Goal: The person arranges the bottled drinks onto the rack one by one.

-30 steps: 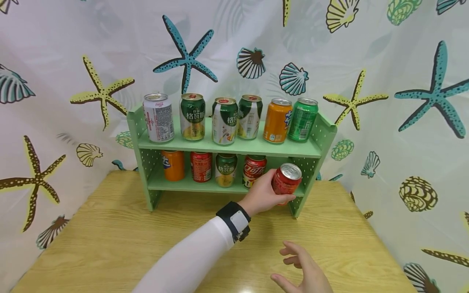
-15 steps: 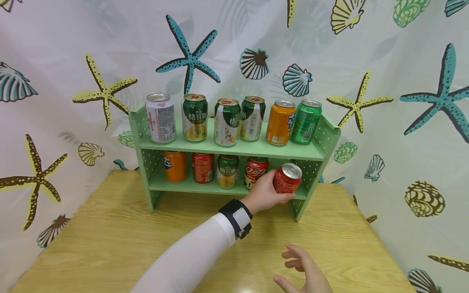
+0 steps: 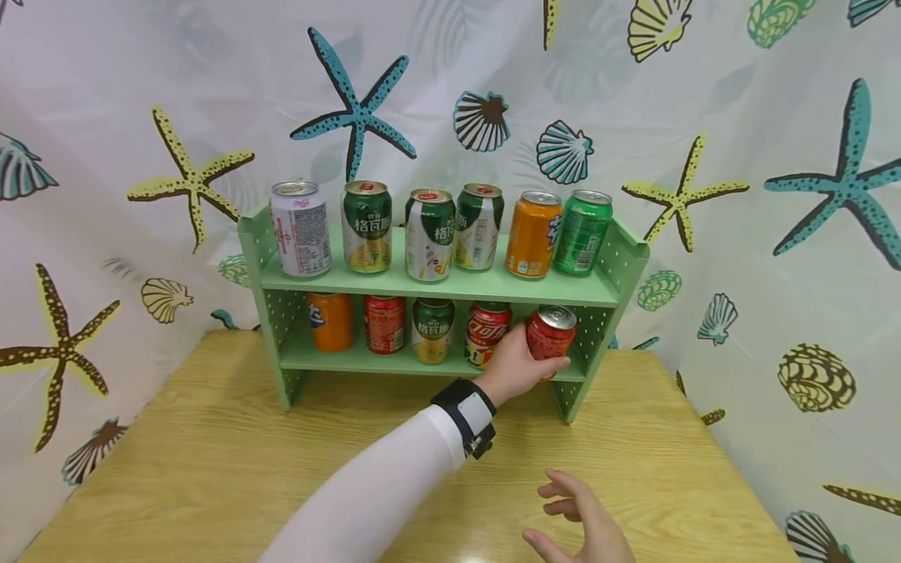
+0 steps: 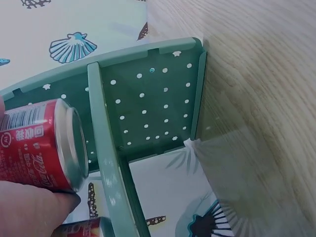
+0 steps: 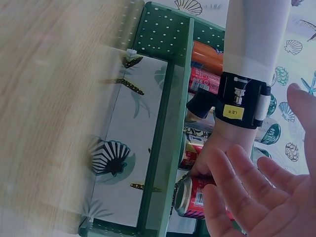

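Note:
My left hand grips a red Coca-Cola can at the right end of the lower level of a green two-level shelf. Its silver top faces up, and its base tilts slightly toward me over the shelf's front edge. In the left wrist view, a thumb lies along the can's side. Left of it on that level stand another red can, a green kvass can, a red can and an orange can. My right hand hovers above the table, fingers spread and loosely bent, holding nothing.
The upper level carries a white can, several green-and-white kvass cans, an orange can and a green can. The shelf stands on a wooden table, before a cloth backdrop printed with starfish and shells.
The left hand has moved the red can slightly away from me, deeper toward the lower level, and the can stands more upright. The right hand stays nearly where it was.

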A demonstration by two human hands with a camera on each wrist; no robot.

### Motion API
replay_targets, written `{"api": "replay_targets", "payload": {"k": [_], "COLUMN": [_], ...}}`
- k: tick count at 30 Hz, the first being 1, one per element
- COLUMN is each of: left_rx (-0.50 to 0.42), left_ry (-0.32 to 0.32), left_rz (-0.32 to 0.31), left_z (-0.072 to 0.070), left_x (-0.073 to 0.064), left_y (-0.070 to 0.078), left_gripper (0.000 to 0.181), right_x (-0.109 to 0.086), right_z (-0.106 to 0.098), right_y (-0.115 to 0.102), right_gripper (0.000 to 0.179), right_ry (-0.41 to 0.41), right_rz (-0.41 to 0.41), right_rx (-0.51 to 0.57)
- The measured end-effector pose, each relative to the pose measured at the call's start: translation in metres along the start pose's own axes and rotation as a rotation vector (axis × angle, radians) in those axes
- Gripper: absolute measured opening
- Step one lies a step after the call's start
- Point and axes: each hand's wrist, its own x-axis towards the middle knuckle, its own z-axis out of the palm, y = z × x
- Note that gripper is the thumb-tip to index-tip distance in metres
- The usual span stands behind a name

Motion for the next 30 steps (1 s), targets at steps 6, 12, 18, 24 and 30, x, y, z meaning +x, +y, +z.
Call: {"api": "replay_targets", "payload": {"k": [6,12,18,24,30], "left_rx": [0.01,0.02,0.018,-0.009,-0.021], "left_ry": [0.023,0.055,0.064,0.085,0.103], "left_rz": [-0.014,-0.006,-0.01,-0.048,-0.071], "left_z": [0.007,0.014,0.016,0.018,0.02], "left_x": [0.006,0.009,0.011,0.012,0.015], "left_y": [-0.002,-0.006,-0.007,-0.007,-0.009], "left_gripper": [0.071,0.071,0.073,0.076,0.082], "right_x": [-0.001,-0.002,-0.001,-0.001,-0.001], "right_z": [0.0,0.0,-0.001,0.0,0.0], "right_y": [0.002,0.003,0.003,0.003,0.003], "right_gripper": [0.068,0.068,0.067,0.067,0.066], "right_ry": [0.029,0.037,0.025,0.013,0.01], "right_rz": [-0.026,-0.028,-0.014,-0.007,0.001], "right_rx": [-0.019,-0.023,-0.015,0.002,0.01]}}
